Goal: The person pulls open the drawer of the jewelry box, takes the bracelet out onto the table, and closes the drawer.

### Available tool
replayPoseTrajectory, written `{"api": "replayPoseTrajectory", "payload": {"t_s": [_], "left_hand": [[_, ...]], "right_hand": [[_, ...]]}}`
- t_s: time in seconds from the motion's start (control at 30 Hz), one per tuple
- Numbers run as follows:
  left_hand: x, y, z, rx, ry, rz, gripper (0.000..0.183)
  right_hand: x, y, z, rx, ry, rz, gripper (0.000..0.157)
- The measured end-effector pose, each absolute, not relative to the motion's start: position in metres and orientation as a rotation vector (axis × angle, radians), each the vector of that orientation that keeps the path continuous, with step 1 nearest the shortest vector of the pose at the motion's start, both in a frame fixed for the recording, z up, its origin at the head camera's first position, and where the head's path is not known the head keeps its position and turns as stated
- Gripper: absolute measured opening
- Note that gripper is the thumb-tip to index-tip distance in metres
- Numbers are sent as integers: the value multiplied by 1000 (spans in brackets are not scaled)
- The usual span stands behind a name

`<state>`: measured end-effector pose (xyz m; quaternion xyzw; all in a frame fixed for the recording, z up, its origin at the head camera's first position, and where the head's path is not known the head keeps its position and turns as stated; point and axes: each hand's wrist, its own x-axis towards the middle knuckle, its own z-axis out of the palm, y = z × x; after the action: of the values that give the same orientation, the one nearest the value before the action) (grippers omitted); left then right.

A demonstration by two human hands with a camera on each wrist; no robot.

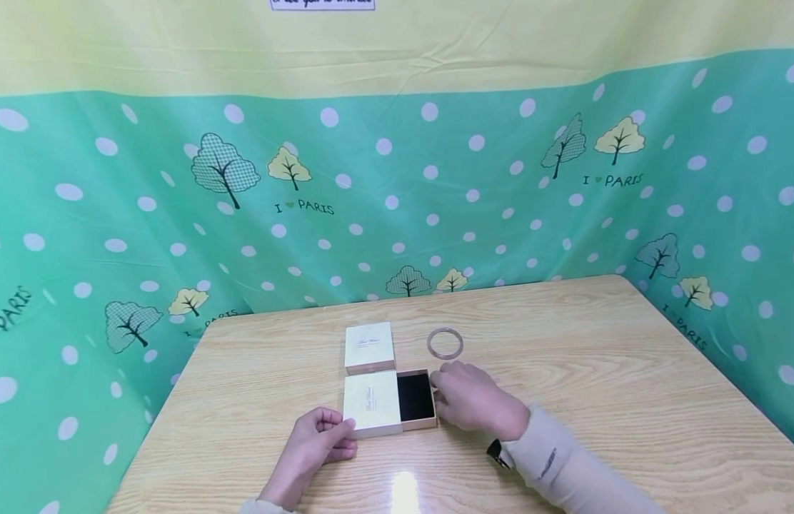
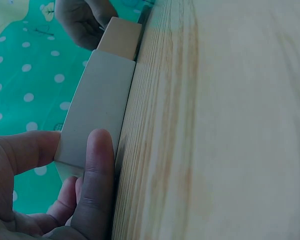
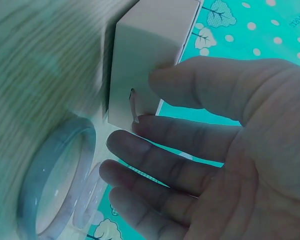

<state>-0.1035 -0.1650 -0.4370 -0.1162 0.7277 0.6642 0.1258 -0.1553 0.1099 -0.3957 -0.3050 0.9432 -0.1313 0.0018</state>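
Observation:
A white slide-out gift box has its outer sleeve point(image 1: 373, 401) lying on the table, with the black-lined drawer point(image 1: 415, 397) drawn partly out to the right. My left hand point(image 1: 316, 439) grips the sleeve's left end, thumb along the front side and index finger at the corner. At the drawer's right end is my right hand point(image 1: 470, 400). In the right wrist view its thumb touches the drawer's upper edge, and the index fingertip lies by a small ribbon tab point(image 3: 133, 106) on the end face; the other fingers extend loosely. A pale grey-purple bangle point(image 1: 445, 343) lies just beyond that hand.
A second white box point(image 1: 369, 346) with printed lettering stands directly behind the first one. The light wood table point(image 1: 243, 400) reaches back to a green dotted curtain point(image 1: 371, 214) printed with trees. A dark watch point(image 1: 498, 453) is on the right wrist.

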Motion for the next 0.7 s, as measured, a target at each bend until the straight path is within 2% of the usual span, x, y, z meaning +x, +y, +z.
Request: {"api": "replayPoseTrajectory", "payload": {"t_s": [0.33, 0.7], "left_hand": [[-104, -165, -441, -329, 2121, 1941, 34], [-104, -165, -441, -330, 2128, 1934, 34]], "right_hand": [[-152, 106, -400, -1049, 3021, -357, 7], [-147, 100, -401, -1030, 3024, -328, 6]]}}
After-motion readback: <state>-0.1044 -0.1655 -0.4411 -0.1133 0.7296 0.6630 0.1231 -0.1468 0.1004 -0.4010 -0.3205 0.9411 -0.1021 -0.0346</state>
